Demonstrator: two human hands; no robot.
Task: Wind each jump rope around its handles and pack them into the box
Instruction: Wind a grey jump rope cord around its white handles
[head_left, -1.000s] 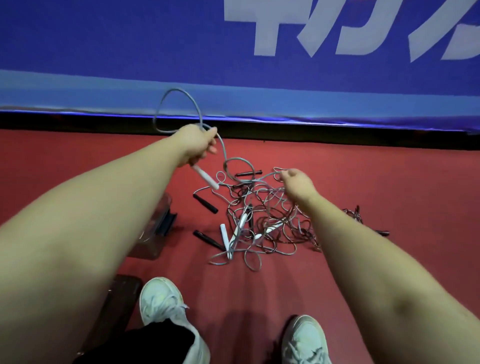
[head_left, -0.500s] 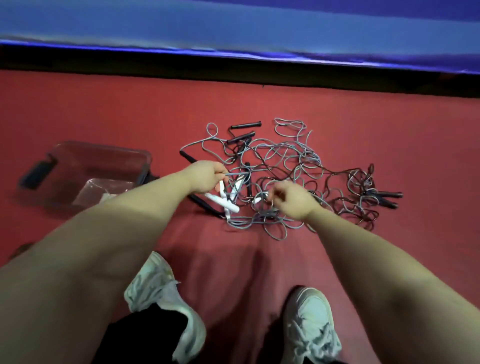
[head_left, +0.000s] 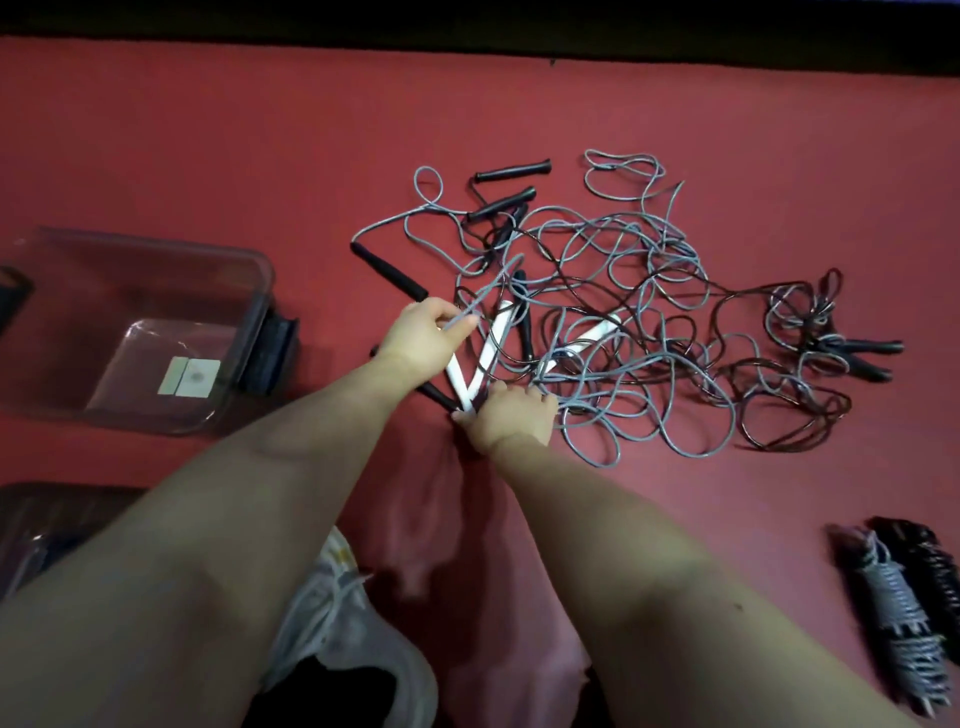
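Pinching a grey rope (head_left: 483, 296), the left hand (head_left: 423, 340) is beside the right hand (head_left: 511, 418), which grasps 2 white handles (head_left: 491, 343). Tangled ropes (head_left: 649, 322) cross them at 2 o'clock; clear box (head_left: 262, 291) at 9, wound ropes (head_left: 904, 613) at 4.

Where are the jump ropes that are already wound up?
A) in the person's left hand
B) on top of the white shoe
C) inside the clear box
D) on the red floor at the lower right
D: the wound bundles lie on the red floor at the lower right, and no rope shows in the clear box.
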